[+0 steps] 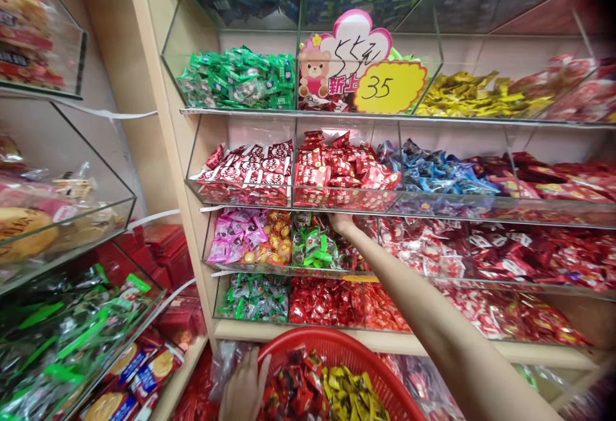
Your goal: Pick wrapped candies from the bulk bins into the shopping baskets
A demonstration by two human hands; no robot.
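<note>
Red plastic basket (pixel 346 339) holds wrapped candies (pixel 353 392); left hand (pixel 242 386) at rim, right hand (pixel 341 222) at candy bin (pixel 312 271), can't tell either grip.

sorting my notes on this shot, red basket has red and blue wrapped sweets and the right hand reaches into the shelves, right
Not quite: the head view shows red-wrapped sweets and yellow-wrapped sweets in the basket, not blue ones. The basket is red and the right hand reaches into the shelves, as you say.

Bright light glints off glossy red-wrapped candies (pixel 327 302) at 6 o'clock; smearing blur at 3 o'clock, black corner at 2!
</note>
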